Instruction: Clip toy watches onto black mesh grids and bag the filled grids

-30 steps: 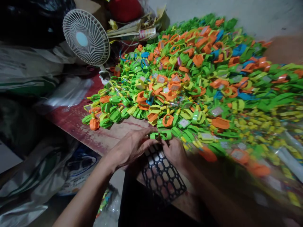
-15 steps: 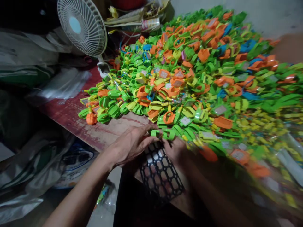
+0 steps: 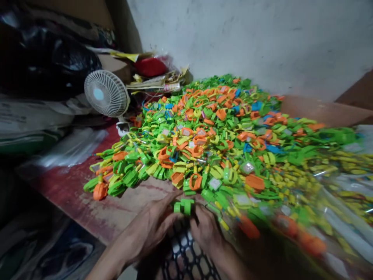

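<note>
The left hand pinches a green plastic band piece from its 9 o'clock side, thumb beneath and fingers above. The right hand curls in at 3 o'clock, its fingers close against the piece; whether they pinch it too, I cannot tell. With the hands on opposite sides, the piece is probably steadied while its upper face shows between them.

At 6 o'clock, just under the piece, a black lattice grid slopes toward the body. It likely sits there to be within both thumbs' reach; what supports it is hidden.

The heap of plastic toy pieces spreads from 10 round to 3 o'clock, its near rim just beyond the fingers, which presumably makes loose pieces easy to reach. The desk fan stands at 11 o'clock, behind the heap's left end, its face turned roughly this way.

For room, the table shows a bare, worn strip from 8 to 10 o'clock, ending at a slanting edge beyond the left wrist. Clear plastic bags lie flat at 10. The tightest side seems to be 1 to 3 o'clock, where blurred pieces crowd the right hand; the wall closes off 12.
</note>
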Available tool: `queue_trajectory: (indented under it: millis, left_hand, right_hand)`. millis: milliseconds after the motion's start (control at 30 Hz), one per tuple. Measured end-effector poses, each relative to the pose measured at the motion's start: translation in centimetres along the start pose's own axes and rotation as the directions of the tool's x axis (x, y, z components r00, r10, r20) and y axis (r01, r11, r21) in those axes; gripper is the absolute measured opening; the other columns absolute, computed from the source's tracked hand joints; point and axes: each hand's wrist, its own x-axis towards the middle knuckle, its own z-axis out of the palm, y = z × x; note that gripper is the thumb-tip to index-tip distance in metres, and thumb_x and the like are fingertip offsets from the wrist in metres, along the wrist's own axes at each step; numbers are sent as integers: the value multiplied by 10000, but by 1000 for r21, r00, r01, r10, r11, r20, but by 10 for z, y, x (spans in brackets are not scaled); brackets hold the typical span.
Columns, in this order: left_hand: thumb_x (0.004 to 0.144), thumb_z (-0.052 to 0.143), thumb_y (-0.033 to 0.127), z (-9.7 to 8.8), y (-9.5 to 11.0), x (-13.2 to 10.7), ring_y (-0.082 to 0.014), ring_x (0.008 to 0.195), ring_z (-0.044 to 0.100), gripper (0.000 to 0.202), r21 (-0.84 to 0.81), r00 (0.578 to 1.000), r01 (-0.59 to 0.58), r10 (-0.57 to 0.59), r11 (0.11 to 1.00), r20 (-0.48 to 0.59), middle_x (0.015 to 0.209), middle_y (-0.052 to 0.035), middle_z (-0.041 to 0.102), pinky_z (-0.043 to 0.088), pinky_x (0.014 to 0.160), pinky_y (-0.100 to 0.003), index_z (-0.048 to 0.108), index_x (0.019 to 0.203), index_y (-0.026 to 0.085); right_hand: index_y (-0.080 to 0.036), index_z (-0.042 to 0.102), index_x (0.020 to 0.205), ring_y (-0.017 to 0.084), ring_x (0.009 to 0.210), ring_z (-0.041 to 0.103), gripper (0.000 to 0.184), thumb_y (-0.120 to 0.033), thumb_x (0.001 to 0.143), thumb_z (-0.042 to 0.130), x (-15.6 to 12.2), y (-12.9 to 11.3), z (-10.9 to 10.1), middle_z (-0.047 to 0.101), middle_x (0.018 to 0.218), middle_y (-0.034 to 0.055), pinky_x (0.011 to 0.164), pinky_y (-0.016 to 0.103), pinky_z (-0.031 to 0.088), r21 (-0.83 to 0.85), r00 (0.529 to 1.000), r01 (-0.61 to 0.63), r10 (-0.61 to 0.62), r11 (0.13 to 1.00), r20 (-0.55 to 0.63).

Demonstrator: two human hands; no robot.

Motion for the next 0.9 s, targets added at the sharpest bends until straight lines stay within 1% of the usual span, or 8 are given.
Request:
queue_trajectory:
  millis: [100,167,300,367,433,533,700,900]
  left_hand:
    - [915,517,397,-8,3,-4,-258,1143,649,558,-10,998,-19,18,1000,-64,1289,-75,662,540,947,-392,406,1453,300]
    - [920,485,471,-20,-3,-14,-275,1273,554,542,-34,979,39,-45,999,-198,1414,-63,564,471,1041,-459,433,1437,315]
    - [934,405,543,-31,-39,-52,-295,1243,576,515,-190,824,194,-265,962,-501,1349,-96,617,436,1067,-498,563,1321,243]
    - [877,514,543,-16,-61,-71,-307,1155,637,497,-234,810,183,-282,955,-515,1222,-116,694,523,980,-447,629,1224,206]
    - [897,517,461,11,-74,-85,-280,1107,667,451,-332,866,165,-297,929,-401,1232,-108,691,559,927,-405,596,1268,218]
    - [859,578,388,54,-77,-89,-266,1028,691,370,-288,879,132,-246,948,-408,1170,-102,716,563,907,-383,649,1172,204]
    - [882,498,338,87,-66,-67,-231,726,687,261,-91,849,146,-172,985,-500,814,-83,730,578,691,-350,698,842,176]
    - [887,491,231,102,-48,-43,-239,795,643,216,-36,836,140,-138,989,-531,839,-76,720,527,725,-361,704,895,193]
  right_hand:
    - [-191,597,990,204,832,691,347,-27,770,383,2,-4,-14,707,884,71,757,299,567,-26,997,-22,24,999,68]
    - [-197,601,1020,187,826,680,321,-46,837,385,11,-2,-34,703,902,63,743,280,558,-41,990,-30,35,999,134]
    - [-172,636,1041,208,862,651,297,-71,904,392,49,23,-73,701,952,95,774,309,534,-312,994,111,-99,944,57]
    - [-147,660,1029,245,934,624,315,-27,861,423,72,40,-79,686,1048,125,804,351,520,-462,973,218,-154,860,174]
    - [-133,684,998,267,951,600,347,24,805,442,88,55,-76,675,1067,137,802,379,508,-558,938,301,-133,773,321]
    - [-129,703,940,273,930,589,361,53,780,435,99,72,-69,668,995,140,770,379,496,-631,914,334,-78,700,397]
    - [-113,679,1005,239,882,616,332,-9,857,401,98,86,-82,658,971,134,695,319,510,-524,910,396,-244,754,336]
    - [-105,619,1143,266,942,652,313,-109,902,419,89,62,-106,692,1065,157,793,377,519,-419,899,426,-428,802,95]
